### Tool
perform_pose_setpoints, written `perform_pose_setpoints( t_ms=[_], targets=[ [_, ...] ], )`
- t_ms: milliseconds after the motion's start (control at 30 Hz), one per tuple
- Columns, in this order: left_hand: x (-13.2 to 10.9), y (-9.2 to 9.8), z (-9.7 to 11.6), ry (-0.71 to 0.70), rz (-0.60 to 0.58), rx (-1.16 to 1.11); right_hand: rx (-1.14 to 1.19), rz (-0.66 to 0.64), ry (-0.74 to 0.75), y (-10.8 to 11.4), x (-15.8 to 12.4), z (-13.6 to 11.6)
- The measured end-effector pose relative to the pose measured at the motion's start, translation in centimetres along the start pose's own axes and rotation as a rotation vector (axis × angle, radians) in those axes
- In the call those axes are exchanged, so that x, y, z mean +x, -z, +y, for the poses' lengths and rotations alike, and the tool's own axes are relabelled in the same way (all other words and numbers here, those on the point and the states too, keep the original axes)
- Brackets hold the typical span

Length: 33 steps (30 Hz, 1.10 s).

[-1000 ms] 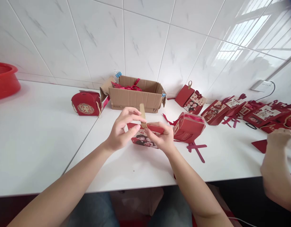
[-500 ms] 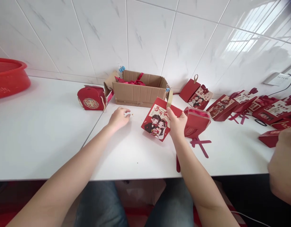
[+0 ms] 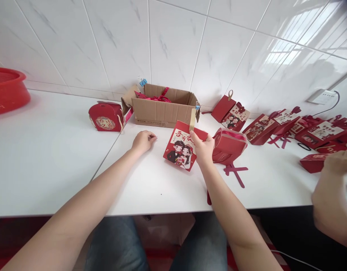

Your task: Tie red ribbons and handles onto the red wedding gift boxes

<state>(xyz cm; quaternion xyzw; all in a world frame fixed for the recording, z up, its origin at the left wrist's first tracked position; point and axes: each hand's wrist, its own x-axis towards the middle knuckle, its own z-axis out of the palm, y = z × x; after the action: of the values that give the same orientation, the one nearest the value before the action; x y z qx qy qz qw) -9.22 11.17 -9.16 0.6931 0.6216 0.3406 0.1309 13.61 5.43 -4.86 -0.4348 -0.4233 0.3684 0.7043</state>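
My right hand (image 3: pixel 203 146) grips a red gift box (image 3: pixel 177 154) by its upper right edge, thumb on the front near a beige strap (image 3: pixel 192 119). The box is tilted above the table, its front printed with a cartoon bride and groom. To its left, my left hand (image 3: pixel 143 142) is low over the white tabletop with thumb and fingertips pinched together. Whatever is between them is too small to make out. Just right of my right hand sits another red box (image 3: pixel 230 146), with dark red ribbon strips (image 3: pixel 236 171) in front.
A cardboard box (image 3: pixel 162 113) with red ribbon inside stands by the tiled wall. Left of it are a red box with rope handles (image 3: pixel 106 117) and a red plastic basket (image 3: pixel 11 92). Several red gift boxes (image 3: pixel 258 130) line the right side, where another person's hand (image 3: pixel 338 162) reaches in.
My left fingers have closed into a pinch, and the tiny pale thing beside them on the table no longer shows. The gift box in my right hand has shifted slightly left and down.
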Motion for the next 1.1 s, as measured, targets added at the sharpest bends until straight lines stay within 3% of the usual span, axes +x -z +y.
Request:
perform_pose_setpoints(
  t_ms=[200, 267, 400, 533, 700, 1100],
  targets=[
    [-2.1, 2.2, 3.0, -0.056, 0.138, -0.197, -0.119, -0.02, 0.141, -0.1, -0.5, -0.5],
    [-3.0, 2.8, 4.7, -0.2, 0.239, -0.262, -0.169, -0.038, 0.204, -0.1, -0.9, -0.7],
    [-4.5, 3.2, 7.2, -0.641, 0.361, -0.211, -0.244, -0.082, 0.339, -0.2, -1.7, -0.9],
    [-5.2, 3.1, 7.9, -0.799, 0.355, -0.103, -0.306, -0.157, 0.482, -0.3, -2.4, -0.9],
    [-5.5, 3.1, 8.1, -0.817, 0.376, -0.079, -0.35, -0.202, 0.607, -0.4, -2.8, -0.9],
    [-5.8, 3.2, 8.9, -0.715, 0.359, -0.06, -0.405, -0.234, 0.619, -0.7, -3.4, -1.0]
  ],
)
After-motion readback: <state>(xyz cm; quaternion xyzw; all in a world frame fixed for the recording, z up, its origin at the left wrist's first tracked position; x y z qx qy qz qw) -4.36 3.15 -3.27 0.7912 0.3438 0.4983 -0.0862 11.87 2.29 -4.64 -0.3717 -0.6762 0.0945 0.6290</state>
